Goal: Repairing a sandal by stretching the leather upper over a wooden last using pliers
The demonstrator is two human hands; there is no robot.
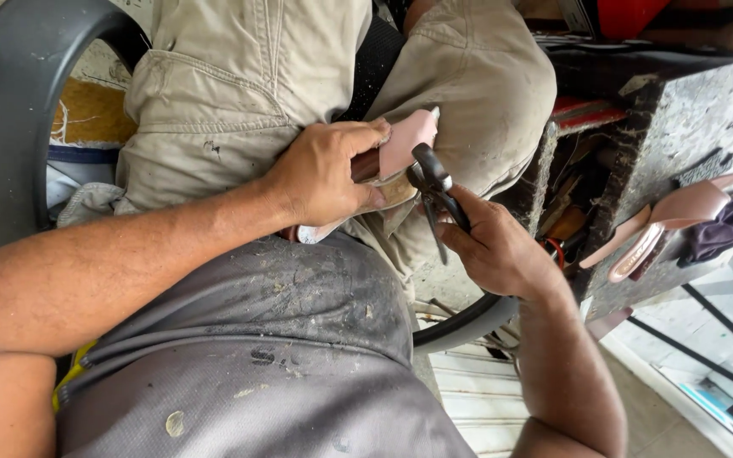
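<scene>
My left hand [326, 174] presses a pink shoe [406, 140] on a wooden last against my lap, fingers wrapped over its top. My right hand [495, 246] grips dark metal pincers [431, 180], whose jaws meet the pink upper at the shoe's edge. The shoe's pale sole edge shows under my left palm; most of the shoe is hidden by that hand. I sit in beige trousers [239, 76] and a stained grey apron [282, 339].
A grimy workbench [663, 127] stands at the right with tools in an open shelf [566, 212]. Pink shoe parts [680, 216] and a purple cloth [727, 225] lie on its ledge. A black chair arm [10, 110] curves at the left. Tiled floor lies lower right.
</scene>
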